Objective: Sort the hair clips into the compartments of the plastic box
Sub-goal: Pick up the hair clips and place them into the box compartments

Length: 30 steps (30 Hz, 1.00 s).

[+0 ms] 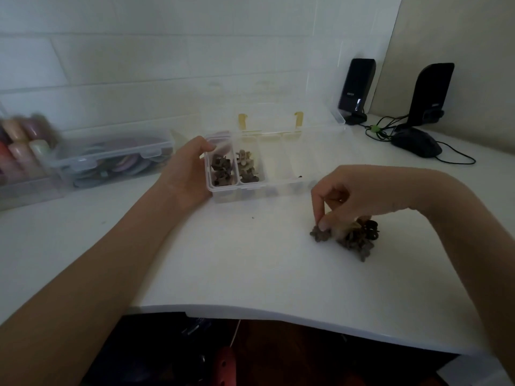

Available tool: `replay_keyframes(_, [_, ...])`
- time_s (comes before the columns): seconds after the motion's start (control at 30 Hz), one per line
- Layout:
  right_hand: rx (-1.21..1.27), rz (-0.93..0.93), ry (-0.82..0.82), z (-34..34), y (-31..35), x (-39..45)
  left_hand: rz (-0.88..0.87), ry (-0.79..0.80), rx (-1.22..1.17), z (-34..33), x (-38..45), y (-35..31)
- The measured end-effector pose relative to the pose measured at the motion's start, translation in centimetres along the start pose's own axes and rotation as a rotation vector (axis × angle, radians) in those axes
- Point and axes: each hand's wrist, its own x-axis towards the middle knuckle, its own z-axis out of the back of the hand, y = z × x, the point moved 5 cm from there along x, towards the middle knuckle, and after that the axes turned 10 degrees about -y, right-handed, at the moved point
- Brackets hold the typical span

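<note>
2 bare hands are at work over a smooth white table point(250, 268) with a curved front edge. The left hand point(187, 174) cups the left end of a clear plastic box point(278, 188), its thumb hooked over the top rim and the other fingers hidden behind the wall, so I cannot tell how they lie. The box is long, shallow and see-through, split by thin walls into several compartments, with its transparent lid point(306, 79) standing open against the pale tiled wall and 2 yellowish latches showing at the hinge side.

The leftmost compartment holds dark brown clips point(221, 171), small and knobbly, flower-like in outline. The one beside it holds beige clips point(245, 162) mixed with a darker one at the near end. The compartments to the right look pale and I cannot make out anything in them.

The right hand point(359, 196) hangs over a small heap of loose clips point(354, 238) lying on the table, well to the right of and nearer than the box. Its thumb and forefinger pinch together on a brown flower-shaped clip point(319, 234) at the left edge of the heap; the other fingers curl in.

Off to the left sits a closed translucent case point(111, 160) of coloured rings, blurred. At the far right stand 2 glossy black speakers point(358, 87) and a black mouse point(418, 142) with trailing cables.
</note>
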Motion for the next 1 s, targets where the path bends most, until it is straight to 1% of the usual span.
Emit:
replay_keyframes(0.1, [0.064,0.051,-0.117,0.2,0.7,0.5,0.006,0.031,0.007,0.0,0.1,0.0])
replay_keyframes(0.2, [0.18,0.09,-0.246,0.1,1.1,1.2,0.003,0.079,0.009,-0.3,0.0,0.0])
replay_keyframes(0.4, [0.342,0.142,-0.506,0.5,1.3,1.5,0.018,0.075,0.027,-0.4,-0.1,0.1])
replay_keyframes(0.47, [0.398,0.162,-0.568,0.6,1.4,1.5,0.024,0.086,0.026,-0.4,0.0,0.2])
replay_keyframes(0.57, [0.446,0.193,-0.62,0.5,1.6,1.7,0.027,0.1,0.026,-0.4,-0.1,0.2])
replay_keyframes(0.73, [0.514,0.223,-0.571,0.0,2.2,1.8,0.01,0.095,0.06,-0.3,0.0,0.2])
replay_keyframes(0.8, [0.542,0.252,-0.598,0.1,2.5,1.7,0.008,0.097,0.085,-0.8,-0.2,0.4])
replay_keyframes(0.9, [0.472,0.307,-0.766,0.8,2.6,1.2,-0.004,0.064,0.181,-1.4,-0.5,0.4])
replay_keyframes(1.0, [0.285,0.335,-0.895,0.8,3.1,0.8,0.004,0.126,0.234,-1.6,-0.7,0.7])
